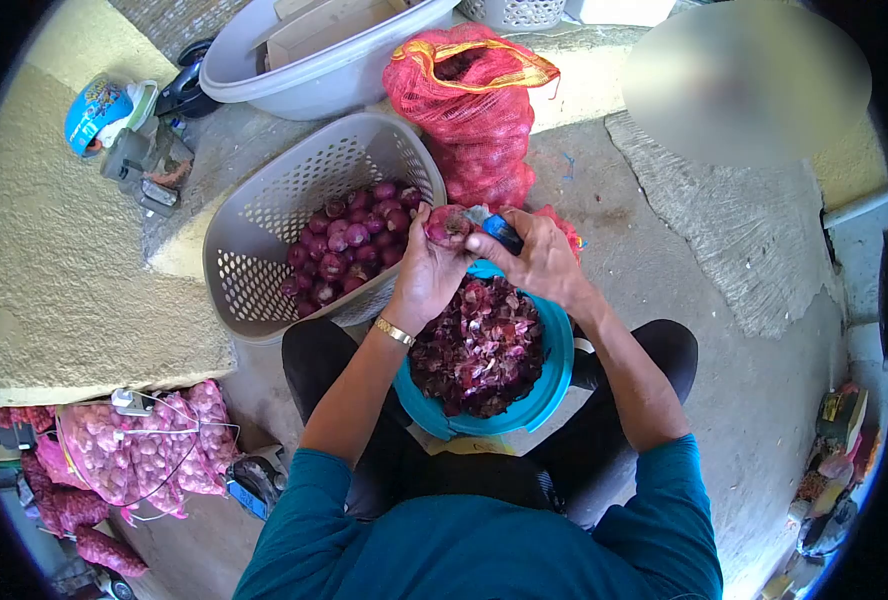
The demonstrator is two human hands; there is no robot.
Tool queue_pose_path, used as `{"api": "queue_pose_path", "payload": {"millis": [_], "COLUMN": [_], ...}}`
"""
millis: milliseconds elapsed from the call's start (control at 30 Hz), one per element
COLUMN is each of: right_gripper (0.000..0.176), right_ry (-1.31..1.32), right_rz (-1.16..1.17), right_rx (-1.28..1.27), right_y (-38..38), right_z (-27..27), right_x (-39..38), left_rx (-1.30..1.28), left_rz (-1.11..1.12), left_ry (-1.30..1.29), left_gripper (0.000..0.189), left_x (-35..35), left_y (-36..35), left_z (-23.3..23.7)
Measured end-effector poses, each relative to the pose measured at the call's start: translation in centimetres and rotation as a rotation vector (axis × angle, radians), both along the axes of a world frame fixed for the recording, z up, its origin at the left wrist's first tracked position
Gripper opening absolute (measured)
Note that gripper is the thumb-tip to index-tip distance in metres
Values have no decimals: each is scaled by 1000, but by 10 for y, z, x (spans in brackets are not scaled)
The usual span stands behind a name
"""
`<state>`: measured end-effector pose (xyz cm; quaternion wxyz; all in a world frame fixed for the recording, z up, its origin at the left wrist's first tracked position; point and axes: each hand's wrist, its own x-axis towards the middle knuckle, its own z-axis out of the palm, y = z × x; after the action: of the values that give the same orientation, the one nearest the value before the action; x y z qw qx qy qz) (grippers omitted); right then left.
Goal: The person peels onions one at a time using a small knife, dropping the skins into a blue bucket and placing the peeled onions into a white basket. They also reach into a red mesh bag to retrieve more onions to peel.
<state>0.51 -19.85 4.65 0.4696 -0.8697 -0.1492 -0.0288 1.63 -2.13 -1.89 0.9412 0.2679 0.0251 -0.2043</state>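
A red onion [448,227] is held in the fingers of my left hand [425,278], which wears a gold watch band at the wrist. My right hand [546,262] grips a small blue-handled knife [502,232], its short greyish end close to the onion; most of the handle is hidden by the fingers. Right below both hands, between my legs, a turquoise basin [561,355] holds a heap of dark red onion skins [479,345]. To the left stands a grey perforated basket [254,215] with many purple onions [349,240] in it.
Behind the basket stands a red mesh sack [479,130] filled with onions. A large pale tub [314,75] is at the back. Bags of garlic [139,450] lie at lower left. A blue bowl-like item [97,108] sits on the left ledge. Packets [844,420] line the right edge.
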Motion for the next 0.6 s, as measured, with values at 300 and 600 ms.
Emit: {"api": "queue_pose_path", "payload": {"millis": [300,600], "right_gripper": [68,71], "right_ry": [-67,-169], "right_rz": [-61,-124], "right_rx": [-260,-277], "right_y": [8,12], "right_z": [0,-9], "right_x": [1,4], "left_rx": [-43,7], "left_rz": [-15,29], "left_ry": [-35,7], "left_gripper": [48,43], "left_x": [-5,-5], "left_y": [-6,-14], "left_z": [-2,8]}}
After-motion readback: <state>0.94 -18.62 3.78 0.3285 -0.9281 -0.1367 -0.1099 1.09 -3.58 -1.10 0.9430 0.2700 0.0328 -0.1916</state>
